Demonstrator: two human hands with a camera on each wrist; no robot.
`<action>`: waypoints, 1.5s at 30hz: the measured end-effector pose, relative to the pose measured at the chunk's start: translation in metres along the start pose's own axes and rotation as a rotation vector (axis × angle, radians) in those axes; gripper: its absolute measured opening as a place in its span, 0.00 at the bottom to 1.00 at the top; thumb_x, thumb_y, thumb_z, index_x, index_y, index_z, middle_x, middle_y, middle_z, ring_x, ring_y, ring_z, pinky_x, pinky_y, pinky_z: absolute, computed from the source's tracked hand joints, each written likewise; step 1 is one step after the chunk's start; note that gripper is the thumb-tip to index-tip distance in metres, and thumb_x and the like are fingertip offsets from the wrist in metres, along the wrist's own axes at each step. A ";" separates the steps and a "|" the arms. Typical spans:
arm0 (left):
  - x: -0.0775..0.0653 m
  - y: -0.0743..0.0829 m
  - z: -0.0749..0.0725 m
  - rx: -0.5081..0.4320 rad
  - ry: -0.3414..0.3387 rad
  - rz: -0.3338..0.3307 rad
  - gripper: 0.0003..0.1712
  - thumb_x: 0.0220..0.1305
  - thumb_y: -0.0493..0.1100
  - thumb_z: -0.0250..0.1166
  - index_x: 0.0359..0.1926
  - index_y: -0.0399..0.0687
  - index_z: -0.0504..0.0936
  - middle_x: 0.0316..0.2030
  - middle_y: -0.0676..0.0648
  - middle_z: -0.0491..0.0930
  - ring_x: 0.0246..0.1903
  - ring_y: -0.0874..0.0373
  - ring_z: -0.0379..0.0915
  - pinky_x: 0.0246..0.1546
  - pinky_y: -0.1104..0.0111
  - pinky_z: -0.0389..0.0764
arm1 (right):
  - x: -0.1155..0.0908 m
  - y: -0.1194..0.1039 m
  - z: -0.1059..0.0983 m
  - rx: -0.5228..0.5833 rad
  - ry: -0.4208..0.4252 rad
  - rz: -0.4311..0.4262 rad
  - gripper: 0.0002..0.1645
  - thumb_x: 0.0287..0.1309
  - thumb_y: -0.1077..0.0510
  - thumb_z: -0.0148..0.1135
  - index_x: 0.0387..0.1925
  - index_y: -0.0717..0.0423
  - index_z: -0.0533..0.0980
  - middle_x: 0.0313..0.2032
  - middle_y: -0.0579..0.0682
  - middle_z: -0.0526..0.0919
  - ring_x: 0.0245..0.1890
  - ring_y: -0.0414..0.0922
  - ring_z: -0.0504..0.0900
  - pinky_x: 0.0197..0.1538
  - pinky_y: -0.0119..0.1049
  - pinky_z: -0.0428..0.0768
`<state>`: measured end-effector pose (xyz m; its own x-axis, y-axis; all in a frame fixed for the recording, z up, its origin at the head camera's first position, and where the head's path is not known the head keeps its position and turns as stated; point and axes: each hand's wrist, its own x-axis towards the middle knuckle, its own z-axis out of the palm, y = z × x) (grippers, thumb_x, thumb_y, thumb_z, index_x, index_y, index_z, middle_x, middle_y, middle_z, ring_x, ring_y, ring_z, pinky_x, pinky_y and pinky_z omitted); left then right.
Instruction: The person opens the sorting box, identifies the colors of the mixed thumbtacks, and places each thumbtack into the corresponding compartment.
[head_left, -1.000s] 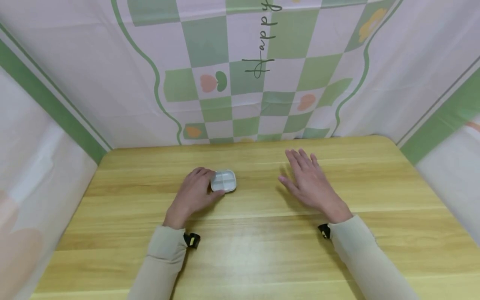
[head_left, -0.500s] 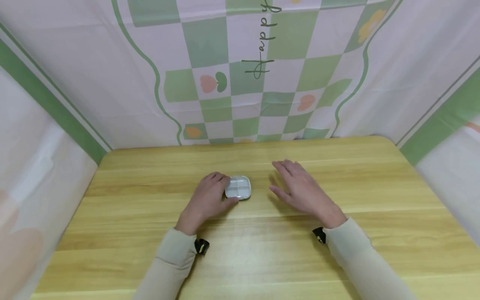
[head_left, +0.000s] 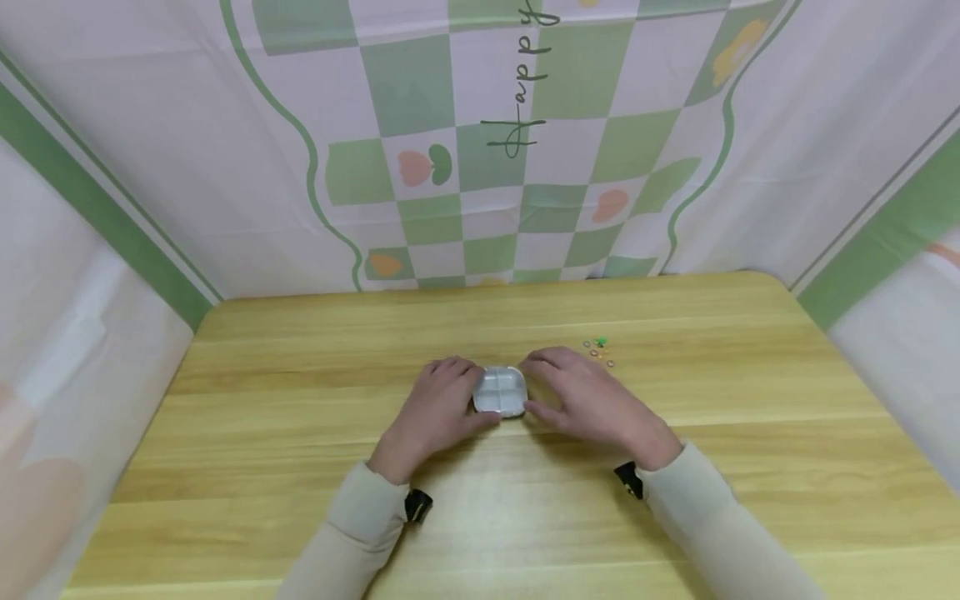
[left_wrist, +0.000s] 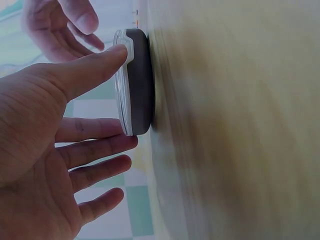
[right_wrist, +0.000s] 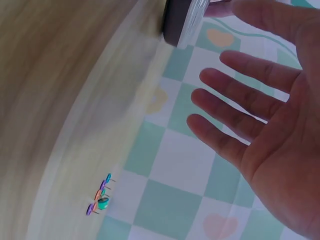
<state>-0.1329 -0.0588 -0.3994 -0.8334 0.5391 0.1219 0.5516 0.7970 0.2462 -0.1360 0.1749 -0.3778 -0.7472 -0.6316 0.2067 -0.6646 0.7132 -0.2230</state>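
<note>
A small four-compartment pill case [head_left: 500, 392] with a clear lid and a dark base sits on the wooden table. My left hand [head_left: 437, 408] pinches it from its left side. The thumb lies at the lid's near edge, while the index and middle fingers meet its far end in the left wrist view. Close by its right edge is my right hand [head_left: 588, 402]; those fingers are loosely bent, and the right wrist view shows them spread, with a gap to the pill case [right_wrist: 182, 22]. Compartment contents are too unclear to tell.
Several tiny coloured studs with thin pins [right_wrist: 103, 185] lie on the table [head_left: 300, 500] beyond my right hand. Among them is a green piece [head_left: 601, 341]. A checked green-and-white cloth [head_left: 491, 167] hangs along the far edge.
My left hand has slid the pill case to the right and nearer to me. The right hand has moved left and nearer, up to the case, uncovering the small studs.
</note>
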 end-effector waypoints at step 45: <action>0.003 0.003 0.003 -0.163 -0.024 -0.039 0.36 0.46 0.57 0.70 0.54 0.45 0.73 0.49 0.49 0.75 0.51 0.54 0.66 0.56 0.56 0.61 | 0.008 -0.044 0.020 -0.250 -0.018 -0.143 0.14 0.46 0.57 0.63 0.36 0.58 0.75 0.35 0.52 0.76 0.35 0.46 0.75 0.33 0.36 0.76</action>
<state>-0.1336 -0.0535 -0.4011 -0.8517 0.5168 0.0870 0.5044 0.7633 0.4037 -0.1130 0.1324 -0.3849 -0.6478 -0.7346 0.2016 -0.7423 0.6682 0.0496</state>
